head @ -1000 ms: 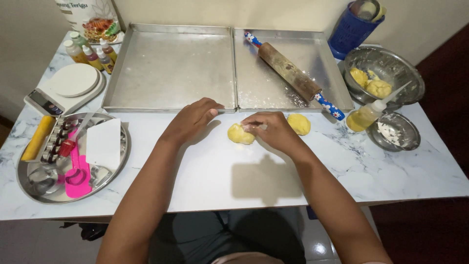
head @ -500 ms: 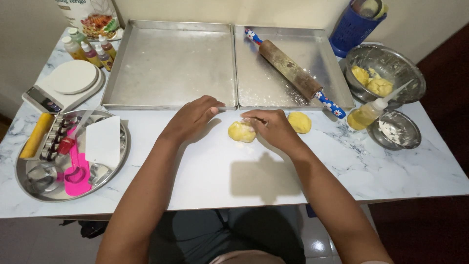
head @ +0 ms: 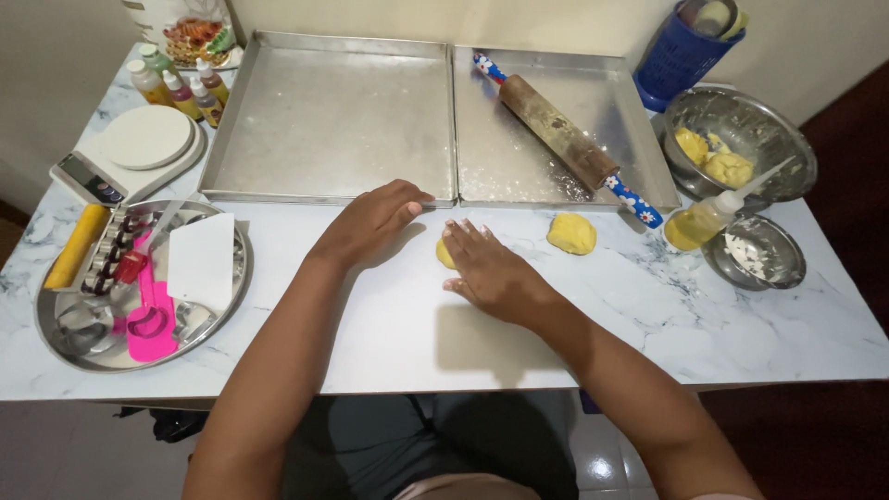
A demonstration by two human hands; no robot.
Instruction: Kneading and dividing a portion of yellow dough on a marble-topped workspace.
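Now: your hands at the dough on the marble surface (head: 389,324).

Your right hand (head: 491,273) lies flat, fingers spread, pressed on a yellow dough piece (head: 445,252) that peeks out at its left edge. Your left hand (head: 375,220) rests palm-down just beside it, fingers loosely together, gripping nothing, fingertips at the rim of the left baking tray (head: 324,120). Second dough ball (head: 571,233) sits apart to the right, near the rolling pin (head: 560,134).

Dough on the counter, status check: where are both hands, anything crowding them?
Right hand flat on dough piece. Left hand resting empty beside it, at tray edge. Second dough ball lies apart, right.
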